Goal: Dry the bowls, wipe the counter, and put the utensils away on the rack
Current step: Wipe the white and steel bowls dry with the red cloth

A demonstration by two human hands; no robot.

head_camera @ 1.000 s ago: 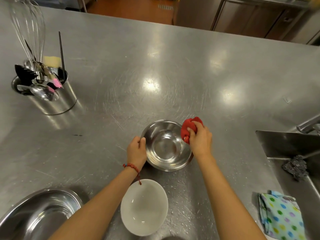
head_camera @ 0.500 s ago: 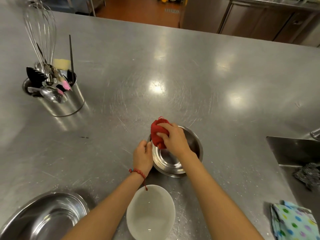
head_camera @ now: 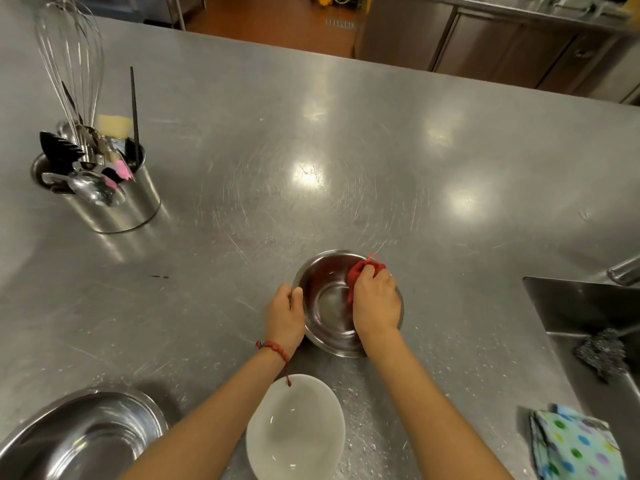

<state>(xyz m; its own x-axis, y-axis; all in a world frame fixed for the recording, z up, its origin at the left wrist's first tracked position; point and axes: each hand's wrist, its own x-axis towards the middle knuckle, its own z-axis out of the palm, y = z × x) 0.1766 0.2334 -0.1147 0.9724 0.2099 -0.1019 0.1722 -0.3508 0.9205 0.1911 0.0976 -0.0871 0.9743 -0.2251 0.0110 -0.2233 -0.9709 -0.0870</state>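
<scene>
Head view, nearest first — a white bowl (head_camera: pixel 295 426) sits between my forearms, a large steel bowl (head_camera: pixel 79 438) at the near left corner, a dotted cloth (head_camera: pixel 578 443) folded at the near right beside the sink (head_camera: pixel 588 306). Past the white bowl, the small steel bowl (head_camera: pixel 329 303) stands on the steel counter (head_camera: pixel 311 168). My left hand (head_camera: pixel 284 318) grips its left rim, fingers curled. My right hand (head_camera: pixel 375 303) clutches a bunched red cloth (head_camera: pixel 362 273) against the bowl's inner right wall. Far left — the utensil holder (head_camera: pixel 114 202), whisk (head_camera: pixel 72 60) upright in it.
</scene>
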